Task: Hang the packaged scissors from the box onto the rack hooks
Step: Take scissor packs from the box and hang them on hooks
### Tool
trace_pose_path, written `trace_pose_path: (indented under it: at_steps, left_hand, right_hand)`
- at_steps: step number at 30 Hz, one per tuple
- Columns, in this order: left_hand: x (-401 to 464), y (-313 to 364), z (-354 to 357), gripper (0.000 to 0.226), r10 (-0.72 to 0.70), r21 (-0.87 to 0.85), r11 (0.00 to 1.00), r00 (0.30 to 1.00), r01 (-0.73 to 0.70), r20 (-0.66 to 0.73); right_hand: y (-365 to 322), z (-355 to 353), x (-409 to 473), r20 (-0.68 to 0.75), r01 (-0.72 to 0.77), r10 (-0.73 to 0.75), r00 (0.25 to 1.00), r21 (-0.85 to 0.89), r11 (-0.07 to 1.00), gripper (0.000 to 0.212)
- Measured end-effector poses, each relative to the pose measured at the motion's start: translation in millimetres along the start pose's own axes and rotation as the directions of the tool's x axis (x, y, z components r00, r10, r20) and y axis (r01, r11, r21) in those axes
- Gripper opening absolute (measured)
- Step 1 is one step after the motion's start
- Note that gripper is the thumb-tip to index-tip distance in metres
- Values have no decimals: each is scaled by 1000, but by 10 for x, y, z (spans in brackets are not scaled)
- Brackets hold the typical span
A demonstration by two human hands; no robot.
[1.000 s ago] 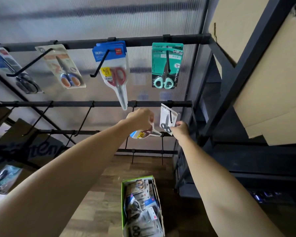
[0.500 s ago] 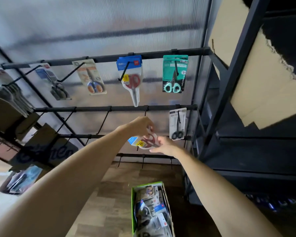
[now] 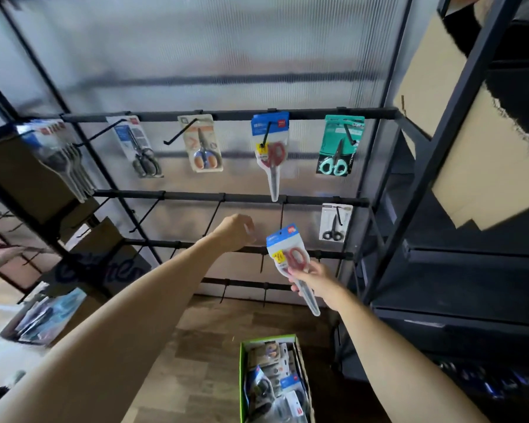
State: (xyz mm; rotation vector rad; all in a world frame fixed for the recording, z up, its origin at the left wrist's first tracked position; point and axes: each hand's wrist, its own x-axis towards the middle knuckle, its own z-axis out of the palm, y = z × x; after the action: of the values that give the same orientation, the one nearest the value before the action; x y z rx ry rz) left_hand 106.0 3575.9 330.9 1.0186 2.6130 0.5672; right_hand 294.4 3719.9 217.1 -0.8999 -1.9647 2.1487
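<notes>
View from the head camera, facing the rack (image 3: 226, 196) of black bars and hooks. The right hand (image 3: 313, 277) held a pack of red-handled scissors (image 3: 289, 257) upright in front of the lower bars, its fingers closed around the lower half of the pack, the blue header card uppermost and not yet on any hook. The left hand (image 3: 235, 232) was raised beside it, near the middle bar, fingers loosely curled; it appeared to hold nothing, though blur made this uncertain.

Progress, as judged from the rack: along the top bar, four hooks each carried a pack, namely a dark pair (image 3: 139, 148), an orange-and-blue pair (image 3: 202, 145), a matching red pair (image 3: 271, 151) and a teal pair (image 3: 338, 145). A bundle of further packs (image 3: 58, 154) hung at the rack's far left edge. On the middle bar only the hook at the right end was filled, with a small black pair (image 3: 335, 222); the other hooks on that bar, and those on the bars below, stood bare.

The green box (image 3: 242, 377) on the wooden floor below the rack held many more packs, so most of the hanging appeared to remain.
</notes>
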Motion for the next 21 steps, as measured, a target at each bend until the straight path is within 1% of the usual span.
trace_pose_path:
  at_steps: [2, 4, 6, 8, 10, 13, 14, 16, 19, 21]
  left_hand:
    - [-52, -122, -6, 9, 27, 18, 999, 1000, -27, -1]
    - [-95, -226, -34, 13, 61, 41, 997, 998, -61, 5]
    - [-126, -316, -68, 17, 85, 37, 996, 996, -86, 20]
    - [-160, -397, -108, 15, 116, 34, 992, 993, -118, 34]
    - [-189, -492, -129, 12, 136, 25, 990, 989, -138, 53]
    - [-224, -621, -123, 17, 155, 50, 986, 984, -160, 86]
    - [-235, -657, -114, 18, 164, 68, 983, 981, -172, 105]
    - [-263, -717, -82, 17, 191, 87, 975, 971, -204, 143]
    - [-303, -788, -25, 20, 218, 84, 968, 960, -236, 175]
    - [-327, -818, 13, 21, 223, 77, 967, 954, -242, 200]
  right_hand:
    - [-29, 123, -58, -70, 0, 0, 998, 1, 1000, 35]
    - [-34, 263, -80, -150, 22, -29, 988, -53, 998, 39]
    - [-29, 399, -119, -212, 44, -75, 974, -147, 988, 39]
    - [-36, 529, -157, -252, 49, -95, 963, -182, 982, 36]
    - [-1, 632, -170, -275, 22, -71, 959, -177, 984, 35]
    - [-24, 790, -237, -307, -80, 38, 951, -128, 989, 30]
    - [-23, 851, -258, -320, -83, 47, 946, -99, 992, 26]
    - [-31, 972, -329, -345, -44, 15, 939, -76, 996, 19]
    - [-49, 1099, -442, -382, -29, -8, 924, -91, 995, 26]
    - [-61, 1127, -487, -374, -21, -26, 927, -121, 992, 21]
